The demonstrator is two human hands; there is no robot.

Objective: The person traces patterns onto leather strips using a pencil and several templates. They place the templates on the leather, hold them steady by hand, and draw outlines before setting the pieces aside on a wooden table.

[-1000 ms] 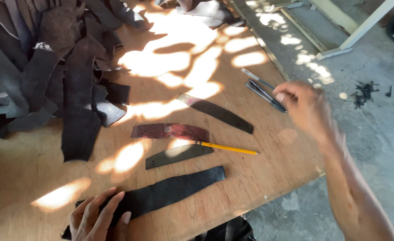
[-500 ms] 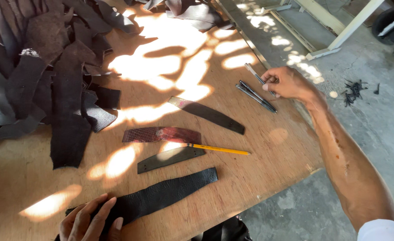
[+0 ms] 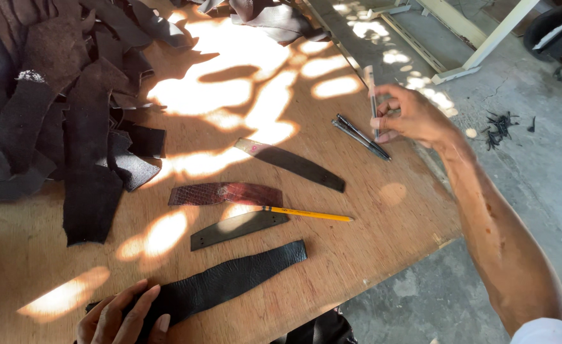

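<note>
head view: right hand (image 3: 408, 118) grips a pen (image 3: 371, 95); left hand (image 3: 125, 315) presses flat on black leather strip (image 3: 230, 283).

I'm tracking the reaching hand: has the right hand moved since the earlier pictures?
Yes. The right hand has lifted a pen-like stick and sits slightly farther up the table, above the dark tool lying on the wooden table.

Right arm: bare from wrist to above the elbow, lean, with a few small dark marks along the forearm.
Sleeve: white cloth edge (image 3: 548, 331) at the upper arm.
Left hand (image 3: 118, 315): bare, no rings or glove.
Right hand (image 3: 415, 118): bare, no wristwear.
</note>
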